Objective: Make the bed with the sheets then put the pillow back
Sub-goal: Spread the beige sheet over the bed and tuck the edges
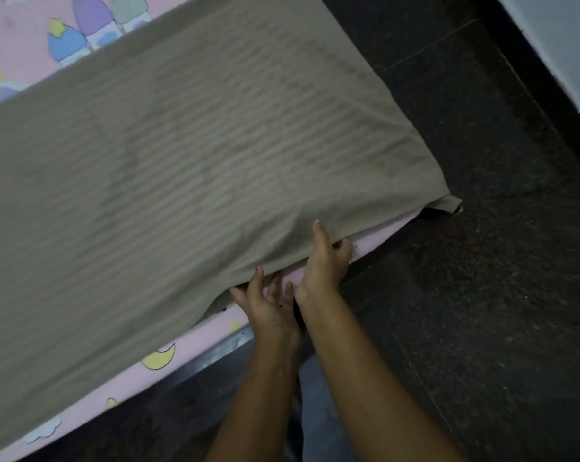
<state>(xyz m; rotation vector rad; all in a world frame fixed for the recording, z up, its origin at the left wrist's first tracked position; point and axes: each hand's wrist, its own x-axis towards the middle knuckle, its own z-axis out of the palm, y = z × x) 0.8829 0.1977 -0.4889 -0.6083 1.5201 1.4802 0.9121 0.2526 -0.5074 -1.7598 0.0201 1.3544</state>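
Bare forearms (pixel 365 368) reach up from the bottom of the view, a grey-blue trouser leg (pixel 318 415) showing between them; they end at the near edge of the bed. The right hand (pixel 323 261) pinches the hem of the striped taupe cloth (pixel 188 168), thumb on top and fingers curled beneath. The left hand (pixel 270 308) sits just beside it, fingers spread and fairly straight against the hem, holding nothing as far as can be seen. The cloth lies across the bed over the pink printed sheet (pixel 195 345), which shows beyond its far edge and down the mattress side above the dark bed rail (pixel 228 345). Motion blur leaves it unclear whether the cloth is a folded sheet or a cased pillow. Its right corner (pixel 450 205) juts past the mattress end over the dark floor (pixel 465 295).

The step in hand looks like squaring this cloth on the bed. To do it well, the left hand should probably take its own grip further along the hem, since two hands bunched together will pull the fabric into a ridge. The pull should run along the stripes, which give a ready check for straightness; the overhanging corner likely needs drawing back onto the mattress; a low, even tug should keep the pink sheet underneath from rucking.
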